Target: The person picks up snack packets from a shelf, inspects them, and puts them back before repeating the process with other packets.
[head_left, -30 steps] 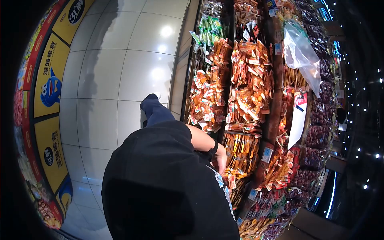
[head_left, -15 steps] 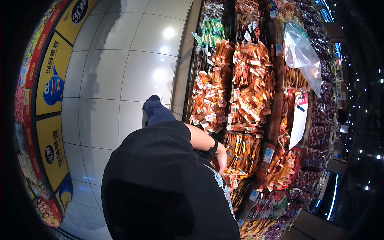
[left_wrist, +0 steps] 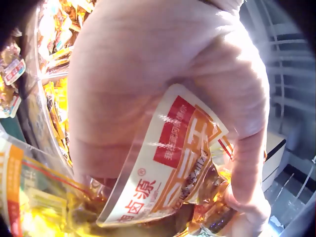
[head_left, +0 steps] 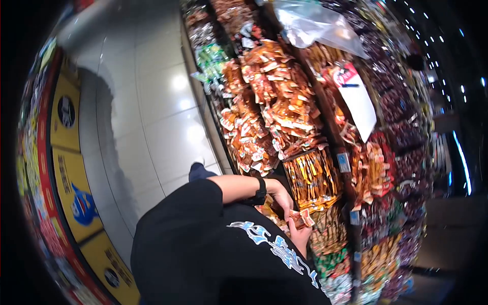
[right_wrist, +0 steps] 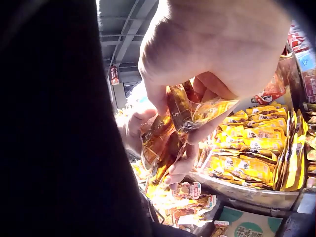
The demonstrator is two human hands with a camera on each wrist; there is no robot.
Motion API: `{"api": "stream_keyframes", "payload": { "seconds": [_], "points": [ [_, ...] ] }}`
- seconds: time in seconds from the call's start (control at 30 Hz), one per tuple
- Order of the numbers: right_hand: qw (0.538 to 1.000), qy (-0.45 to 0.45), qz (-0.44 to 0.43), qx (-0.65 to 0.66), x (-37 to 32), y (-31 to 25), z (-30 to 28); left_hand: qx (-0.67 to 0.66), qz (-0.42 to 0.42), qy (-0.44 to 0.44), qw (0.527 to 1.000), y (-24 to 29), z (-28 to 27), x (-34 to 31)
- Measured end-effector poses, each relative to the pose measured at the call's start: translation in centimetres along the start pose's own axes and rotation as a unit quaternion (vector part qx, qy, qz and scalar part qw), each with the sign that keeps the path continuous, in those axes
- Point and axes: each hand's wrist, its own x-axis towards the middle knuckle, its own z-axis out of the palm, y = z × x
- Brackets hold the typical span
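Observation:
In the head view my left hand (head_left: 279, 195), with a black band at its wrist, meets my right hand (head_left: 300, 238) in front of the dark shirt. Between them are several glossy brown snack packets (head_left: 305, 218). The left wrist view shows my left hand (left_wrist: 148, 74) curled over a clear packet with a white, red and orange label (left_wrist: 173, 153); more packets lie beside it. Seen from the right wrist, my right hand (right_wrist: 212, 44) pinches amber-brown packets (right_wrist: 180, 108) between thumb and fingers. Fingers of my left hand (right_wrist: 133, 128) hold the same bunch from the other side.
A sloping display of bins runs alongside, one with upright yellow packets (head_left: 312, 175), another heaped with brown packets (head_left: 284, 101). A plastic bag (head_left: 317, 23) and a white card (head_left: 358, 104) lie over it. Across the tiled floor (head_left: 157, 112) stand shelves with yellow panels (head_left: 71, 188).
My left hand, earlier at the edge of the yellow packet bin, is now nearer my body. My right hand has come into fuller view, with packets between both hands. The head view has turned and tilted.

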Motion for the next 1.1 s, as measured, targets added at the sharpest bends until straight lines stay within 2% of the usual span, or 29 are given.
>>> {"api": "stream_keyframes", "payload": {
  "seconds": [0.07,0.1,0.13,0.2,0.23,0.27,0.33,0.37,0.47,0.5,0.53,0.6,0.63,0.67,0.73,0.77,0.8,0.93,1.0,1.07,1.1],
  "points": [
    [1.000,-0.004,0.005,0.026,-0.2,0.8,0.2,-0.006,0.040,0.041,0.998,-0.1,1.1,-0.6],
    [0.998,0.000,0.018,0.068,-0.5,1.9,0.6,0.039,0.009,0.057,0.998,-0.1,1.0,-0.8],
    [0.994,-0.022,0.016,0.106,-0.4,1.6,0.6,0.084,0.022,0.062,0.994,-1.0,0.9,-0.4],
    [0.987,-0.056,0.022,0.146,-0.2,0.8,1.0,0.191,0.107,0.114,0.969,-2.2,1.3,-0.7],
    [0.984,-0.074,0.039,0.158,0.0,-0.3,1.1,0.137,0.022,0.094,0.986,3.8,2.9,-4.9],
    [0.981,-0.091,0.059,0.159,0.2,-1.9,0.9,0.171,-0.021,0.112,0.979,4.0,3.3,-5.5],
    [0.963,-0.107,0.110,0.221,-0.3,-1.4,2.3,0.133,-0.071,0.062,0.987,4.1,3.6,-6.2],
    [0.962,-0.114,0.129,0.212,-0.4,-1.9,2.7,0.171,-0.089,0.056,0.980,6.1,4.2,-7.6],
    [0.974,-0.113,0.086,0.175,-1.3,-1.4,5.0,0.163,-0.159,0.019,0.973,6.3,5.2,-9.4],
    [0.975,-0.106,0.114,0.161,-1.4,-2.8,5.3,0.164,-0.096,0.069,0.979,2.9,5.5,-9.5],
    [0.973,-0.085,0.112,0.185,-1.4,-4.1,5.7,0.146,-0.081,0.053,0.985,0.6,5.5,-9.6],
    [0.988,-0.062,0.055,0.132,-1.7,-5.5,6.6,0.061,0.006,0.054,0.997,0.8,6.6,-11.7],
    [0.989,-0.054,0.039,0.134,-2.0,-5.8,7.2,0.049,-0.034,0.035,0.998,2.4,6.9,-13.2],
    [0.989,-0.047,0.021,0.135,-2.4,-6.1,8.0,0.107,-0.096,0.027,0.989,4.2,7.3,-14.7],
    [0.987,-0.071,0.041,0.138,-3.0,-7.2,9.0,0.030,-0.031,0.042,0.998,2.3,8.0,-17.1],
    [0.982,-0.034,0.026,0.184,-3.5,-7.9,10.0,0.001,-0.092,0.032,0.995,0.9,7.8,-18.5],
    [0.987,-0.048,0.034,0.151,-3.9,-8.5,10.2,-0.017,-0.073,0.070,0.995,0.4,8.4,-20.2],
    [0.983,-0.039,0.084,0.157,-6.2,-8.2,13.3,-0.018,-0.119,0.201,0.972,-1.3,9.7,-29.0],
    [0.983,-0.021,0.072,0.167,-7.1,-8.5,14.0,-0.010,-0.191,0.247,0.950,-1.9,10.5,-33.6],
    [0.980,-0.042,0.111,0.160,-7.9,-8.9,14.5,-0.016,-0.306,0.292,0.906,-6.6,11.2,-38.4],
    [0.981,-0.035,0.113,0.155,-8.4,-9.0,14.9,-0.045,-0.335,0.292,0.895,-9.2,11.8,-40.9]
  ]
}}
